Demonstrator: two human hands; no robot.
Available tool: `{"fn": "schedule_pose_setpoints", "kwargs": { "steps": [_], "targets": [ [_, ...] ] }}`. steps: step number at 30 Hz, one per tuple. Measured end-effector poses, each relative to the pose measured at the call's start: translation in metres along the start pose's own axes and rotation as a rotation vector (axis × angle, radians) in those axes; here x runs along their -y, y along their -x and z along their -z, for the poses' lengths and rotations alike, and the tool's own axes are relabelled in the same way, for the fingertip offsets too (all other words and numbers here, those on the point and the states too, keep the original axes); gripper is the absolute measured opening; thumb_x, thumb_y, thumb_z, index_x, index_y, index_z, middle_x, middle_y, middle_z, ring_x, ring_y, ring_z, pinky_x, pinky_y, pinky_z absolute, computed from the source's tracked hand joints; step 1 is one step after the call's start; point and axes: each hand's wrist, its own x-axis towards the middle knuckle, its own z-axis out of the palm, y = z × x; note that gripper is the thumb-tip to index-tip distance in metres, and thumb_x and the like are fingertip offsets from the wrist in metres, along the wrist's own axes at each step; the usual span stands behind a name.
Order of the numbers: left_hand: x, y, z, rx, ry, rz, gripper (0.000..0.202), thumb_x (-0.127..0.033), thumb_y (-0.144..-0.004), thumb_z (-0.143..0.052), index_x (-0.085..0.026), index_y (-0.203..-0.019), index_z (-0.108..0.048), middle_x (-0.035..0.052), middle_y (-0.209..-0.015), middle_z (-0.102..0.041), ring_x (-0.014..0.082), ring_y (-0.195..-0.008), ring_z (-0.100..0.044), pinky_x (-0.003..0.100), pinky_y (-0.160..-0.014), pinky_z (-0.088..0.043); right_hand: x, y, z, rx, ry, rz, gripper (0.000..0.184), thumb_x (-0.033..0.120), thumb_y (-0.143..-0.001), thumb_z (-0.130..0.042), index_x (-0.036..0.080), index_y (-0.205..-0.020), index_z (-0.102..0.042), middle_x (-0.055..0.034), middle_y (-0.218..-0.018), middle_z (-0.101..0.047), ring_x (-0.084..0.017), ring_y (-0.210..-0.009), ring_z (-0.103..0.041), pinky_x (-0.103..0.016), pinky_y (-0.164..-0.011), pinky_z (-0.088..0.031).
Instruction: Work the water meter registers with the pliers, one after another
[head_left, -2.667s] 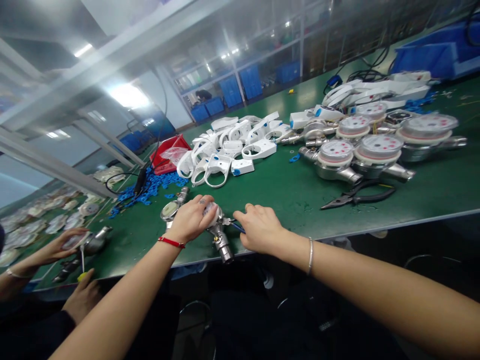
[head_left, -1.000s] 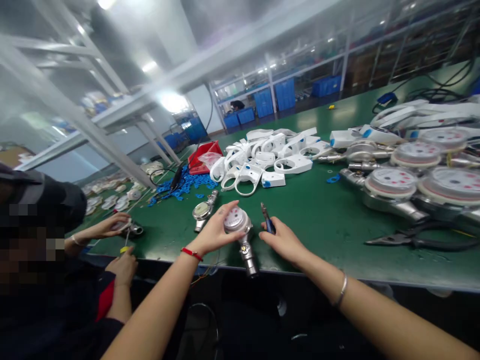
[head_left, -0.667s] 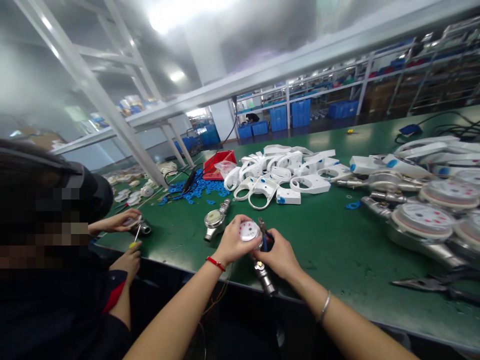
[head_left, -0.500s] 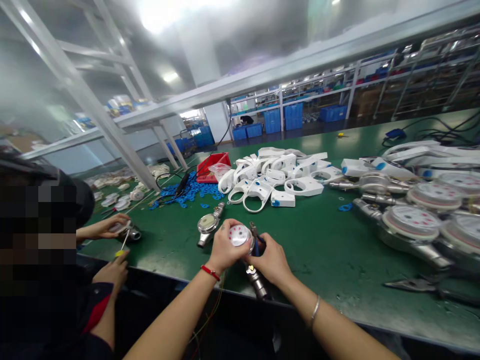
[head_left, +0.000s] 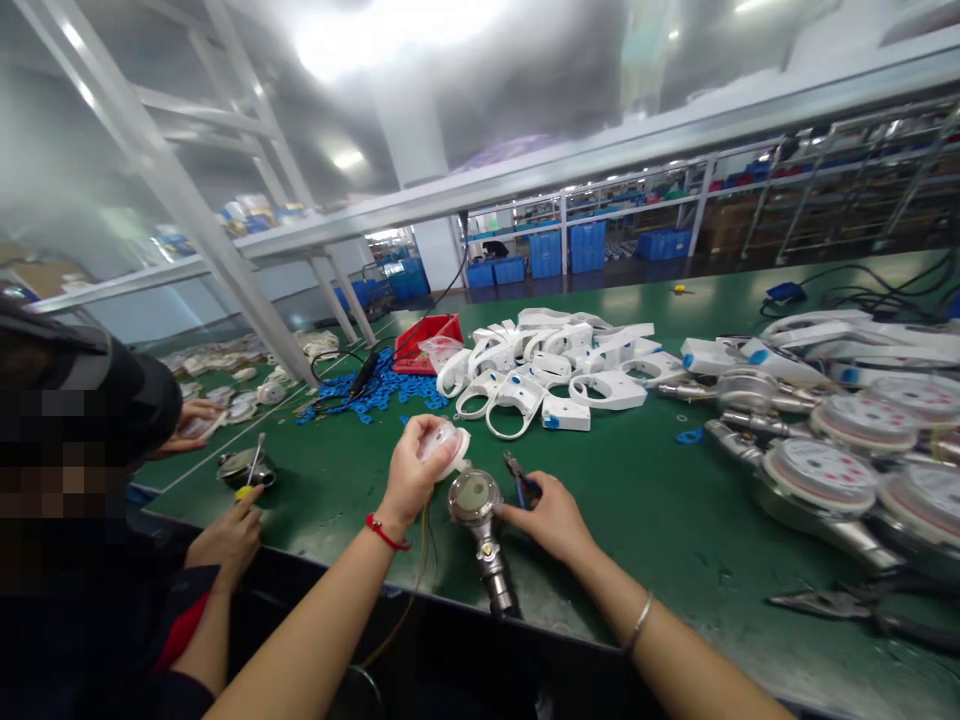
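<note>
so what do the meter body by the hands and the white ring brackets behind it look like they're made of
The meter body looks like bare metal, perhaps steel or plated brass: silvery grey, shiny, with a threaded pipe end. The white ring brackets look like moulded plastic: uniform glossy white, smooth rounded edges, some with blue inserts. The part lifted in the left hand seems clear and white plastic, though blur leaves that open.

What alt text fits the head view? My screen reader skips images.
At a green table, the left hand lifts a dial cover off a metal meter body; the right hand holds small pliers. White housings lie behind.
</note>
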Motion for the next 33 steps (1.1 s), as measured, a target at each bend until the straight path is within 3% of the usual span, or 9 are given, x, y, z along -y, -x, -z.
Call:
{"fn": "schedule_pose_setpoints", "kwargs": {
  "steps": [3, 6, 9, 13, 16, 24, 29, 31, 33],
  "targets": [
    [-0.006, 0.015, 0.003, -0.181, 0.356, 0.181, 0.038, -0.048, -0.070, -0.064, -0.016, -0.088, -0.058, 0.0011, -0.079, -0.059, 0.0125, -0.067, -0.055, 0.022, -0.058, -0.044, -0.012, -0.012, 0.017, -0.038, 0.090, 0.032, 0.039, 0.044, -0.077, -0.063, 0.011, -0.098, -0.061, -0.0133, -0.097, -0.061, -0.027, -0.093, -0.057, -0.037, -0.080, -0.043],
    [-0.014, 0.034, 0.008, -0.370, 0.673, 0.434, 0.032, -0.044, -0.082, -0.048, -0.016, -0.094, -0.058, 0.0036, -0.081, -0.063, 0.0143, -0.062, -0.059, 0.022, -0.048, -0.045, -0.011, -0.016, 0.025, -0.187, 0.176, 0.103, 0.044, 0.039, -0.081, -0.055, 0.011, -0.115, -0.055, -0.0188, -0.124, -0.049, -0.035, -0.118, -0.041, -0.050, -0.099, -0.028],
    [-0.020, 0.055, 0.021, -0.502, 0.891, 0.621, 0.028, -0.031, -0.090, -0.039, -0.015, -0.104, -0.056, 0.0090, -0.090, -0.067, 0.0191, -0.071, -0.065, 0.023, -0.048, -0.048, 0.005, -0.009, 0.021, -0.090, 0.144, 0.238, 0.059, 0.050, -0.081, -0.052, 0.017, -0.129, -0.045, -0.0139, -0.129, -0.046, -0.030, -0.115, -0.046, -0.043, -0.095, -0.037],
    [-0.020, 0.077, 0.046, -0.546, 0.893, 0.614, 0.032, -0.035, -0.091, -0.041, -0.013, -0.110, -0.055, 0.0129, -0.096, -0.067, 0.0238, -0.077, -0.066, 0.027, -0.049, -0.051, 0.031, 0.000, 0.005, 0.259, 0.212, 0.217, 0.084, 0.052, -0.075, -0.059, 0.021, -0.144, -0.023, -0.0136, -0.128, -0.048, -0.031, -0.106, -0.055, -0.041, -0.085, -0.044],
    [-0.018, 0.080, 0.061, -0.569, 0.845, 0.598, 0.032, -0.035, -0.089, -0.047, -0.012, -0.108, -0.057, 0.0128, -0.092, -0.067, 0.0220, -0.069, -0.065, 0.026, -0.045, -0.049, 0.034, -0.007, -0.012, 0.366, 0.231, 0.204, 0.074, 0.046, -0.080, -0.052, 0.016, -0.142, -0.025, -0.0147, -0.116, -0.056, -0.030, -0.104, -0.056, -0.040, -0.088, -0.042],
    [0.010, 0.066, 0.075, -0.625, 0.870, 0.617, 0.040, -0.038, -0.085, -0.051, -0.020, -0.121, -0.055, 0.0107, -0.096, -0.067, 0.0260, -0.079, -0.067, 0.031, -0.051, -0.056, 0.032, -0.072, -0.063, 0.065, 0.218, 0.144, 0.067, 0.053, -0.084, -0.042, 0.012, -0.136, -0.029, -0.0181, -0.107, -0.057, -0.034, -0.105, -0.056, -0.040, -0.081, -0.045],
    [0.038, 0.040, 0.146, -0.595, 0.852, 0.626, 0.041, -0.038, -0.086, -0.047, -0.040, -0.127, -0.048, 0.0050, -0.078, -0.065, 0.0258, -0.071, -0.067, 0.030, -0.039, -0.054, 0.062, -0.097, -0.062, 0.100, 0.238, 0.125, 0.074, 0.058, -0.082, -0.036, 0.013, -0.139, -0.027, -0.0186, -0.120, -0.051, -0.036, -0.106, -0.055, -0.045, -0.080, -0.047],
    [0.044, 0.029, 0.173, -0.609, 0.846, 0.599, 0.043, -0.040, -0.087, -0.041, -0.040, -0.130, -0.045, 0.0045, -0.072, -0.062, 0.0237, -0.068, -0.067, 0.028, -0.040, -0.054, 0.061, -0.088, -0.054, 0.036, 0.179, 0.183, 0.073, 0.062, -0.080, -0.034, 0.020, -0.139, -0.029, -0.0156, -0.132, -0.043, -0.035, -0.106, -0.055, -0.046, -0.078, -0.049],
    [0.050, 0.020, 0.183, -0.613, 0.834, 0.582, 0.044, -0.041, -0.086, -0.043, -0.039, -0.130, -0.045, 0.0048, -0.074, -0.062, 0.0241, -0.070, -0.067, 0.029, -0.044, -0.056, 0.049, -0.072, -0.046, 0.033, 0.006, 0.204, 0.069, 0.065, -0.079, -0.036, 0.027, -0.136, -0.034, -0.0122, -0.133, -0.044, -0.030, -0.099, -0.059, -0.042, -0.072, -0.052]
  ]
}}
